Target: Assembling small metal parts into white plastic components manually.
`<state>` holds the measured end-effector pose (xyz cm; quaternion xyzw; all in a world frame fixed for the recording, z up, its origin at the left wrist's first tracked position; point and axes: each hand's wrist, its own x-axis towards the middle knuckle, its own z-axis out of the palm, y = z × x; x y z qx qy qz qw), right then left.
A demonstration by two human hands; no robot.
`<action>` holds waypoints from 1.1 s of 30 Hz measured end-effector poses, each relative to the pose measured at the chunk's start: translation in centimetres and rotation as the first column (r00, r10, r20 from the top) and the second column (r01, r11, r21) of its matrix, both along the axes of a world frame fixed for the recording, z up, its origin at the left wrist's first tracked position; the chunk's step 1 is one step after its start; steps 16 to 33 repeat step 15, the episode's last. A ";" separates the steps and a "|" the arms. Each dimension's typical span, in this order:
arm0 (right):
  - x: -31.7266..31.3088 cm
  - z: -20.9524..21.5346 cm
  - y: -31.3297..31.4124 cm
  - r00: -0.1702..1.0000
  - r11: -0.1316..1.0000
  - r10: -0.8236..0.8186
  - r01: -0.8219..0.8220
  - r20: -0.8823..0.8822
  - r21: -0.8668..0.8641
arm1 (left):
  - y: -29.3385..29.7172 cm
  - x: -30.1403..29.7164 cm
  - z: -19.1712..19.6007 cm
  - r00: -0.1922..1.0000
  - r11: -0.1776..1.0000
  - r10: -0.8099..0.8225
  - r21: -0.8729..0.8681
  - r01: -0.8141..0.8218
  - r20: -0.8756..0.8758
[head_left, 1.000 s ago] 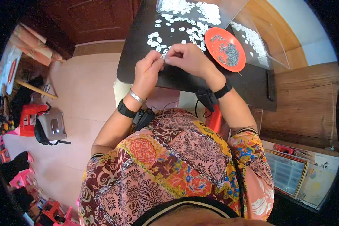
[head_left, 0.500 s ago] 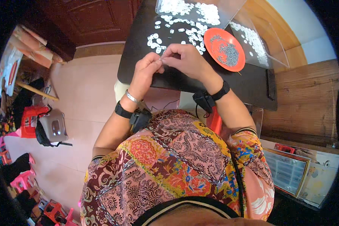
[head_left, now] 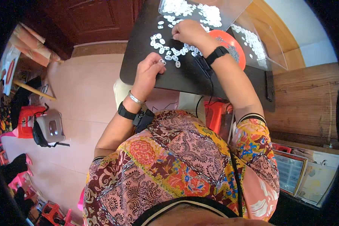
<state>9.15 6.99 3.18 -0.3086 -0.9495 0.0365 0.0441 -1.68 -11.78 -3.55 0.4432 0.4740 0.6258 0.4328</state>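
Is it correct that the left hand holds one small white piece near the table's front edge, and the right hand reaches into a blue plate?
Not quite. The head view shows an orange-red plate, and the right hand rests on the loose white pieces beside it. The left hand does hold one.

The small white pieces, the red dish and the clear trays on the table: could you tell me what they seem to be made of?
Small white pieces: probably plastic, opaque, evenly moulded. Red dish: likely plastic, uniform bright colour. Clear trays: transparent plastic or acrylic, contents visible through them. Table: dark, smooth, material unclear.
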 end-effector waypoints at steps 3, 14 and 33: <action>-0.8 -0.5 0.0 0.998 1.000 -0.002 0.002 0.071 0.000 | -0.1 0.0 0.1 1.000 1.000 -0.010 -0.006 0.010 0.002; -2.4 -0.6 -0.9 0.975 0.972 0.114 -0.150 0.192 0.183 | 0.4 0.1 -0.6 0.989 0.999 0.035 0.031 -0.040 0.141; -2.3 -0.6 -0.9 0.976 0.972 0.111 -0.145 0.187 0.184 | 0.4 0.0 -0.6 0.987 0.998 0.034 0.038 -0.041 0.159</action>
